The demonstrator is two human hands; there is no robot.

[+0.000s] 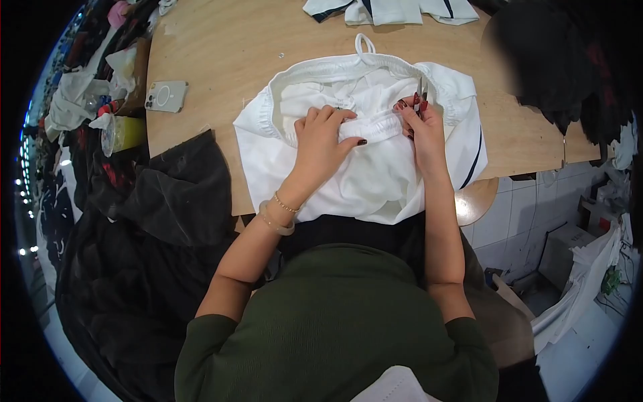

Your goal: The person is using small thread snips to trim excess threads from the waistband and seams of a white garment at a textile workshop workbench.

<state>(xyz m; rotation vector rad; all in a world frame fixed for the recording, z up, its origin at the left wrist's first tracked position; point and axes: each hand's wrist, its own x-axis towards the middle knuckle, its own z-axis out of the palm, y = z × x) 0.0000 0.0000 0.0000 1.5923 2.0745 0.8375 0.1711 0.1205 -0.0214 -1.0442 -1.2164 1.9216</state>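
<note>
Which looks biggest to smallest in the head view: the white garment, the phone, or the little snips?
1. white garment
2. phone
3. snips, mostly hidden in the right hand, so only partly seen.

Dark green ribbed sleeves [221,335], bracelets [278,214] on the left wrist, dark red nail polish [362,141].
</note>
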